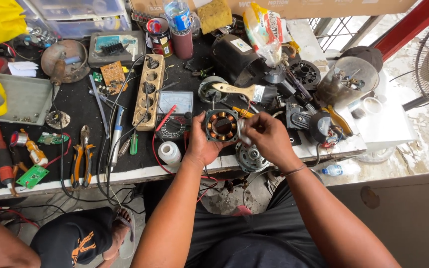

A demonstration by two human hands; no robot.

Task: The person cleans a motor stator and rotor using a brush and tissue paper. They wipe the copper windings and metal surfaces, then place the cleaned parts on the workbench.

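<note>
Motor stator, a square frame with copper coils ringed around its round opening, sits upright in the left hand, whose fingers are clamped on its left and lower edges above the front edge of the table. Right hand meets its right side, fingers pinched together on a small white piece there, just above a round metal motor part.

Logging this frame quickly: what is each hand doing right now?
Left hand: closed around the motor stator, holding it up.
Right hand: fingers pinched at the stator's right edge, on something small and pale; what it is cannot be told.
</note>
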